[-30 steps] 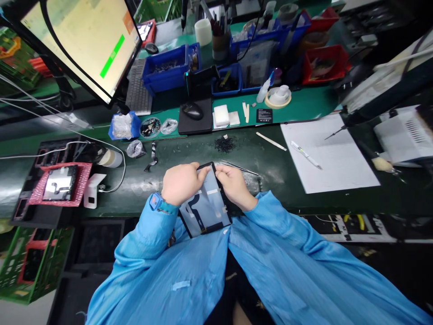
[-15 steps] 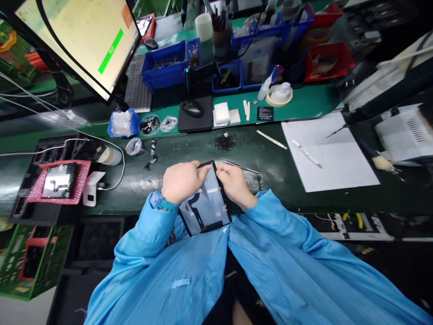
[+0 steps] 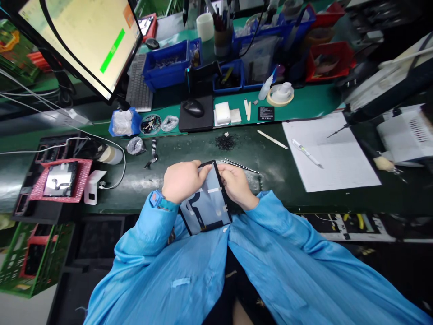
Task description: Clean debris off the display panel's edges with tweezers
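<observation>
I hold a flat display panel [image 3: 208, 205] with a black frame and a grey back, tilted against my body at the bench's near edge. A black flex cable curves across its back. My left hand [image 3: 181, 180] grips the panel's upper left edge, fingers curled over the top. My right hand [image 3: 237, 185] pinches the upper right edge, thumb on the top corner. Both sleeves are light blue, and a blue watch [image 3: 156, 201] sits on my left wrist.
Thin tweezers [image 3: 240, 165] lie just beyond my right hand, and a pile of small black bits [image 3: 225, 142] sits farther back. A white sheet [image 3: 329, 151] with a pen lies right. A pink tray [image 3: 61, 179] holding another panel is left. Monitor [image 3: 81, 40], mouse [image 3: 193, 108] and blue bins [image 3: 165, 65] stand behind.
Both hands keep their grip on the panel; my right fingers have shifted slightly along its top edge. The view has drifted a little.
</observation>
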{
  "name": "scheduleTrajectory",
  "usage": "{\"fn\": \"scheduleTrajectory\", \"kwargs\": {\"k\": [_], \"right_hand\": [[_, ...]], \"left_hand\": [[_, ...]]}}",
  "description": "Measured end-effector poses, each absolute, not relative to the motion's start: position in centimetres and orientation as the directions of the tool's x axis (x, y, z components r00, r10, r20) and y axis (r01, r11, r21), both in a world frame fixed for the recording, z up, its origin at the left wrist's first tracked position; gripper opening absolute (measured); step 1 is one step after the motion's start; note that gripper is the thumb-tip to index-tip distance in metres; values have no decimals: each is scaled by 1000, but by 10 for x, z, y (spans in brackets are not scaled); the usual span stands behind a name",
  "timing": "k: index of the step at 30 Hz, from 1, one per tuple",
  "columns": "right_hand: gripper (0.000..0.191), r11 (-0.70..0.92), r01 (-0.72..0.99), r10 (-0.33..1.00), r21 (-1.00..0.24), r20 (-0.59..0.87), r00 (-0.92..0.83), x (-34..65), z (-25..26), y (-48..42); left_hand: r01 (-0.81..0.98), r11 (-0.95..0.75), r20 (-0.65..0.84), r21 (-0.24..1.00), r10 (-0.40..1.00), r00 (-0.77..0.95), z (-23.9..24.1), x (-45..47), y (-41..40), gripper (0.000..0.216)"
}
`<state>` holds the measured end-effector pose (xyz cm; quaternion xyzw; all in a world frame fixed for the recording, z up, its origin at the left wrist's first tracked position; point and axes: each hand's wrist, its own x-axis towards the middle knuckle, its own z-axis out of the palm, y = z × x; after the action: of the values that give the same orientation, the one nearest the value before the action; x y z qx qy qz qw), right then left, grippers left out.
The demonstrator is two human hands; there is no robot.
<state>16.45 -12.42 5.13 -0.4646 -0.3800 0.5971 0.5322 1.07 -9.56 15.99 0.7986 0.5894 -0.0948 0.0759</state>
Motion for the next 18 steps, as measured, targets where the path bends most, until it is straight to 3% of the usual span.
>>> {"fn": "scheduleTrajectory", "kwargs": {"k": [10, 18], "right_hand": [[27, -122, -179, 992, -976, -122, -11, 165, 59, -125], [28, -120, -200, 993, -972, -121, -5, 165, 58, -126]], "left_hand": [[957, -291, -236, 5, 929, 284, 157, 11, -96, 67], [955, -297, -206, 14, 934, 293, 156, 12, -98, 66]]}}
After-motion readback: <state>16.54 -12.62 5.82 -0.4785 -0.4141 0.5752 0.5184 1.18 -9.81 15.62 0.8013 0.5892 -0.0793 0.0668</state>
